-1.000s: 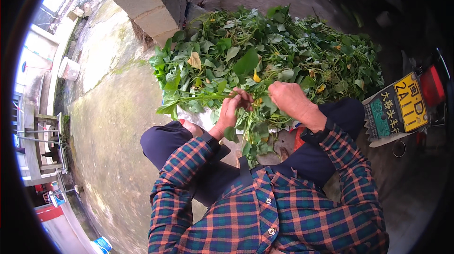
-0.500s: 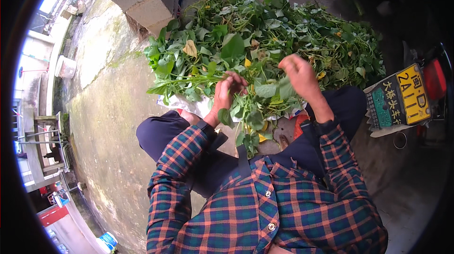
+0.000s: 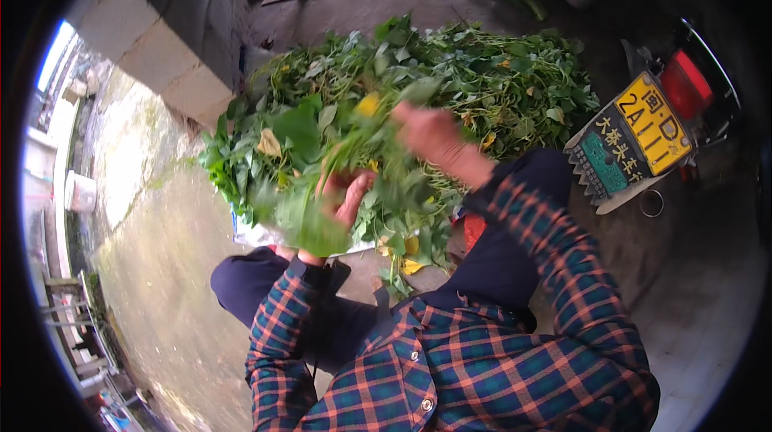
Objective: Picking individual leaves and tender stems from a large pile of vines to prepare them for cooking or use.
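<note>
A broad heap of leafy green vines (image 3: 498,70) lies in front of me, with some yellow and brown leaves among the green. My left hand (image 3: 347,197) is closed around a bunch of leafy stems (image 3: 310,219), whose leaves are smeared by motion and cover part of the wrist. To its right and a little farther off, my right hand (image 3: 438,141) is held over the heap with its fingers drawn together. Blur hides what, if anything, lies in those fingertips. A yellow leaf (image 3: 367,104) shows near them.
White sheeting (image 3: 256,233) shows under the heap's near left edge. A concrete block pillar (image 3: 165,62) rises at the far left. On the right stands a vehicle's rear with a yellow plate (image 3: 653,125) and red light (image 3: 686,85). A pale bucket (image 3: 80,191) is at the left.
My left hand has moved left and nearer with the leafy stems, and the right hand has shifted left. The whole view has turned, so the heap sits lower and farther left.
</note>
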Motion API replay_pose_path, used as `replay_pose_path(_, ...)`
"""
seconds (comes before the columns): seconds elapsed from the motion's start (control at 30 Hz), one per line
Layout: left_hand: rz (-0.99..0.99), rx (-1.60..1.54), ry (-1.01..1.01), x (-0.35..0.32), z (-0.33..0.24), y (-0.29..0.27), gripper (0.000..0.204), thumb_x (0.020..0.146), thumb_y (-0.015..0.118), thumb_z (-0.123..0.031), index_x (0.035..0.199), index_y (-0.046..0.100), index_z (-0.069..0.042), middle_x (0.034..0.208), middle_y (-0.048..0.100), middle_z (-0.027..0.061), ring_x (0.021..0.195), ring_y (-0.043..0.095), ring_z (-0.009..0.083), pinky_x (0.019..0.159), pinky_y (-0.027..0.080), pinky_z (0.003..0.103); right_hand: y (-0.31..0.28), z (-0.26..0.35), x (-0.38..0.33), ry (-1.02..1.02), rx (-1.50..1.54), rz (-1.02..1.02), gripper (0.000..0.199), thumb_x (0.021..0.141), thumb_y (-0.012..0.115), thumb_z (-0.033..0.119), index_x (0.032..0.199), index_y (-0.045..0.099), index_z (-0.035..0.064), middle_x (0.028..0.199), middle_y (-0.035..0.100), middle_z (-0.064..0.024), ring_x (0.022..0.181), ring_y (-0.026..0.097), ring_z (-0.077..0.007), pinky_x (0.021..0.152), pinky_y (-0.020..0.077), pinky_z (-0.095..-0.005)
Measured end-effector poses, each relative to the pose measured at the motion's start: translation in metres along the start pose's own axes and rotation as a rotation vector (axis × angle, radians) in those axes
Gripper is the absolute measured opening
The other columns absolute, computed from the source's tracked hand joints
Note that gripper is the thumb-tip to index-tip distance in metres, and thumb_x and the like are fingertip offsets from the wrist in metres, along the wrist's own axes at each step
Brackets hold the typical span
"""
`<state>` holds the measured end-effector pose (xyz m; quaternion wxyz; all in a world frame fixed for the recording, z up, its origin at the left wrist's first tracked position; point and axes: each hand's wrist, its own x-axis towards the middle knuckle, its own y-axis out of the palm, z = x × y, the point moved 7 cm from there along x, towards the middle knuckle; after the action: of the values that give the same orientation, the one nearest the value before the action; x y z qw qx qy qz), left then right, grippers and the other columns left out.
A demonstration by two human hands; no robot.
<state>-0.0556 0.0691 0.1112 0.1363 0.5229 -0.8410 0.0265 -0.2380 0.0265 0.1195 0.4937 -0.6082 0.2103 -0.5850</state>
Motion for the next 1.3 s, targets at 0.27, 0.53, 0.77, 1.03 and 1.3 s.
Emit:
replay_pose_path(0.27, -0.447, 0.003, -0.004, 0.011, 0.005, -0.075, 0.028, 0.099, 0.045, -0.014, 0.123, 0.042, -0.001, 0.105, 0.058, 0.0122, 0.070, 0.062, 0.0133, 0.060, 0.049, 0.022, -0.235, -0.288, 0.036, 0.462, -0.678, 0.187, 0.046, 0.083, 0.063, 0.028, 0.115, 0.045, -0.0001, 0.094, 0.064, -0.0241, 0.089, 0.062, -0.0417, 0.072, 0.0500, -0.0490)
replay_pose_path(0.53, -0.513, 0.098, -0.155, -0.002, 0.025, -0.088, 0.010, 0.096, 0.053, -0.014, 0.101, 0.052, -0.005, 0.068, 0.052, -0.0023, 0.052, 0.052, 0.0054, 0.046, 0.042, 0.018, -0.014, -0.221, -0.013, 0.440, -0.046, 0.771, 0.027, 0.080, 0.062, 0.026, 0.086, 0.067, -0.0001, 0.082, 0.065, -0.0202, 0.075, 0.063, -0.0336, 0.070, 0.0492, -0.0404)
replay_pose_path(0.77, -0.167, 0.303, -0.218, -0.006, 0.030, -0.041, 0.028, 0.087, 0.056, -0.003, 0.115, 0.049, -0.005, 0.071, 0.051, 0.0023, 0.059, 0.051, 0.0092, 0.053, 0.042, 0.025, 0.188, -0.115, -0.034, 0.388, 0.062, 1.014, 0.036, 0.086, 0.059, 0.030, 0.111, 0.062, 0.0051, 0.098, 0.066, -0.0189, 0.096, 0.061, -0.0357, 0.084, 0.0482, -0.0451)
replay_pose_path(1.03, -0.028, 0.376, -0.381, -0.010, 0.020, -0.046, 0.025, 0.089, 0.059, -0.008, 0.113, 0.052, -0.002, 0.080, 0.056, 0.0057, 0.064, 0.054, 0.0136, 0.058, 0.046, 0.027, 0.262, -0.122, 0.006, 0.354, -0.070, 0.867, 0.039, 0.090, 0.056, 0.020, 0.123, 0.047, -0.0003, 0.092, 0.065, -0.0184, 0.083, 0.063, -0.0350, 0.071, 0.0517, -0.0449)
replay_pose_path(1.3, -0.031, 0.358, -0.386, 0.002, 0.022, -0.043, 0.021, 0.090, 0.058, -0.009, 0.109, 0.054, -0.001, 0.077, 0.057, 0.0069, 0.065, 0.056, 0.0155, 0.058, 0.046, 0.029, 0.306, -0.115, -0.020, -0.020, -0.321, 0.793, 0.013, 0.078, 0.057, 0.015, 0.074, 0.067, 0.0061, 0.064, 0.064, -0.0131, 0.062, 0.066, -0.0300, 0.055, 0.0529, -0.0400)
